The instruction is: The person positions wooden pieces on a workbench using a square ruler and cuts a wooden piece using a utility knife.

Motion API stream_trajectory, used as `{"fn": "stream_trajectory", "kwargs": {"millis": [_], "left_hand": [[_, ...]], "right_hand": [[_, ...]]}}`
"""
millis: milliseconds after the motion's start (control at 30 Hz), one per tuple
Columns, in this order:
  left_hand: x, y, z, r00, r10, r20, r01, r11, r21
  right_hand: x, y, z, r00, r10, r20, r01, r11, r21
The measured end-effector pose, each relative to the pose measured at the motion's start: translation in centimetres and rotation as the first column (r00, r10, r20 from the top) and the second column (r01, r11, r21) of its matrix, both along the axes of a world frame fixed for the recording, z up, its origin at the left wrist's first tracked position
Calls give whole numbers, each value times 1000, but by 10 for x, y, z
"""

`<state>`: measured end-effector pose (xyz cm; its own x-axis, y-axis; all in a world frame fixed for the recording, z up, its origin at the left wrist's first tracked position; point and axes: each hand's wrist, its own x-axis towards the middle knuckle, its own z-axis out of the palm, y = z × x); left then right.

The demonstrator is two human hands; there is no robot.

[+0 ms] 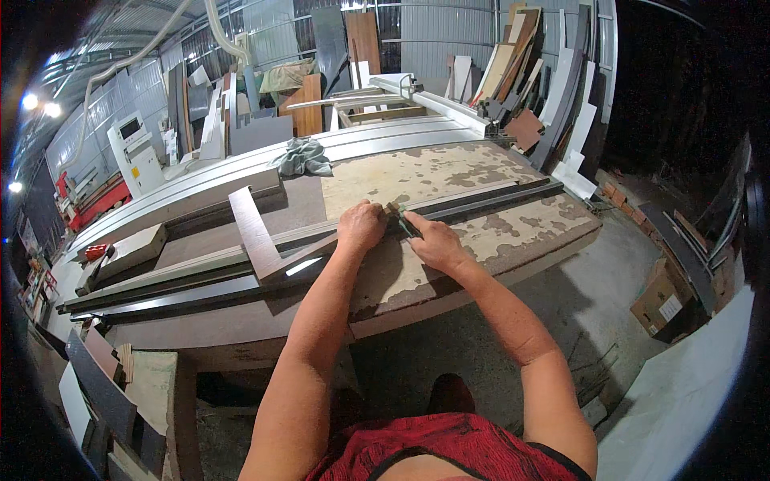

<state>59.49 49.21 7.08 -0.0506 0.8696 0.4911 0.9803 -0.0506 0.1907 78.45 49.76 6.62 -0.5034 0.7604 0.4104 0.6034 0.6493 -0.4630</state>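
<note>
The left hand [362,225] covers the stretch of long dark strip [481,200] beneath it. A small object under the right hand [433,240] is too small to identify. The strip's left end disappears behind a board [255,232]. Background boards are blurred.

Worn workbench [481,172] under long strips [200,284]

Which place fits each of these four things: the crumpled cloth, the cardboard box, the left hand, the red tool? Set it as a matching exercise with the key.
Things:
1. crumpled cloth
2. cardboard box
3. left hand
4. red tool

Places:
A. on the floor, right of the workbench
B. pressed on the long dark strip
C. at the bench's far left end
D. at the bench's far edge, near the middle

Pairs: 1-D, 2-A, 3-B, 4-C
</note>
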Motion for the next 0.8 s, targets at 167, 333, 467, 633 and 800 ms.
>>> {"fn": "stream_trajectory", "kwargs": {"millis": [167, 333, 467, 633, 800], "left_hand": [[-1, -3, 0, 1000, -5, 19, 5, 1000, 30], [-2, -2, -2, 999, 13, 30, -14, 1000, 10], [2, 1, -2, 1000, 2, 12, -2, 1000, 1], [-4, -1, -4, 1000, 19, 11, -19, 1000, -7], [-5, -1, -4, 999, 43, 12, -42, 999, -11]], "right_hand": [[0, -9, 10, 998, 8, 69, -8, 1000, -2], [-15, -1, 24, 991, -5, 132, 6, 1000, -6], [-24, 19, 24, 994, 7, 106, -4, 1000, -25], [-16, -1, 20, 993, 15, 116, -16, 1000, 10], [-12, -5, 25, 993, 25, 114, -25, 1000, -2]]}}
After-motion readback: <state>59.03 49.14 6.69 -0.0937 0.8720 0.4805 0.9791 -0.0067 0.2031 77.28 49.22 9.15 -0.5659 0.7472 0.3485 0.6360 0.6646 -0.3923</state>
